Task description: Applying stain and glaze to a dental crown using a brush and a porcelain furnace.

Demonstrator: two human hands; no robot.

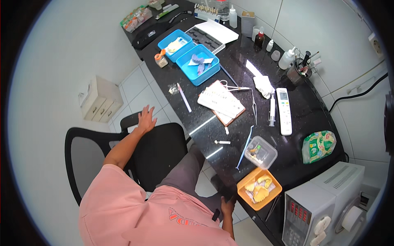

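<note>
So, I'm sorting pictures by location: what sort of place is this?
Probably a dental workroom: yellow dental casts sit in an orange basket, ring-handled forceps lie on the countertop, and what looks like a tooth shade guide stands farther back.

Fingertips of the bare right hand [227, 207] can't be made out against dark trousers [184, 168]. Pink short-sleeved fabric shirt [119, 205] and grey boxy machine with white dials [310, 192] are cut off by the lower edge. Black mesh-backed chair [160, 153] is partly hidden by the shirt. Small bits [256, 151] in the clear square plastic tub [269, 156] are too small to be identified.
</note>
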